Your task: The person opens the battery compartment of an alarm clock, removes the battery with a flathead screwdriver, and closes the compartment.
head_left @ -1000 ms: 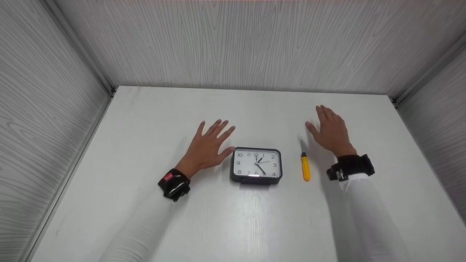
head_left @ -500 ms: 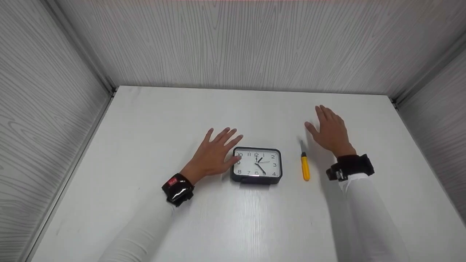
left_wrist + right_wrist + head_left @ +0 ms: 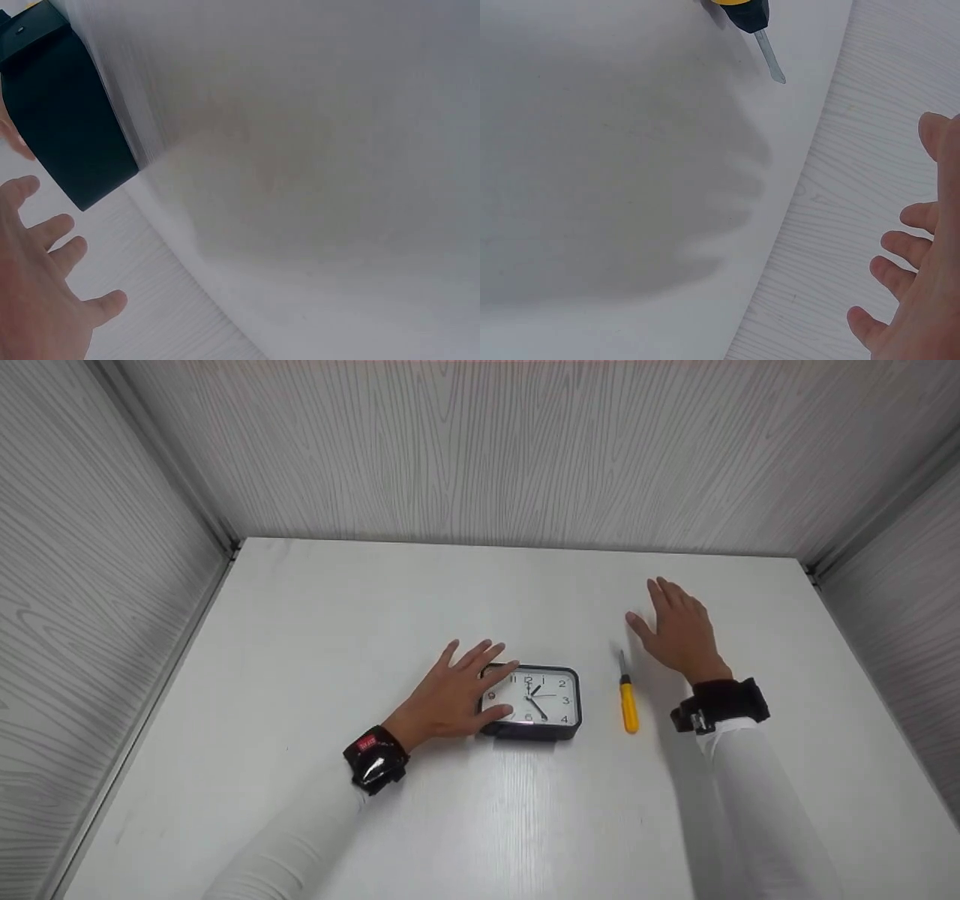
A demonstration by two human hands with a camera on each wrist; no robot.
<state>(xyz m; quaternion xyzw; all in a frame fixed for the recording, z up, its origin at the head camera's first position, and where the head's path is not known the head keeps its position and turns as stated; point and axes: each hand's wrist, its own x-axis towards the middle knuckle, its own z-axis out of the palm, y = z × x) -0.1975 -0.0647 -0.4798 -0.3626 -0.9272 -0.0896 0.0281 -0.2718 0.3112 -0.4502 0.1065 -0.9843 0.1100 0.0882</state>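
A black-framed rectangular clock [image 3: 547, 697] with a white dial lies face up on the white table. My left hand [image 3: 450, 694], fingers spread, overlaps the clock's left part in the head view, its thumb and index finger across the dial. In the left wrist view the clock's dark side [image 3: 67, 112] shows beyond the spread fingers [image 3: 67, 255]. To the right of the clock lies a flat-tipped screwdriver [image 3: 628, 705] with a yellow handle, its blade pointing away. My right hand [image 3: 681, 634] hovers right of the blade with straight fingers, holding nothing; its shadow falls on the table.
The white table [image 3: 337, 600] is enclosed by a grey wood-grain back panel [image 3: 487, 457] and side panels. A black band [image 3: 375, 761] circles the left wrist, another band [image 3: 720, 705] the right.
My left hand has moved right and toward the body, from beside the clock to over its left part. The right hand, clock and screwdriver are nearly where they were.
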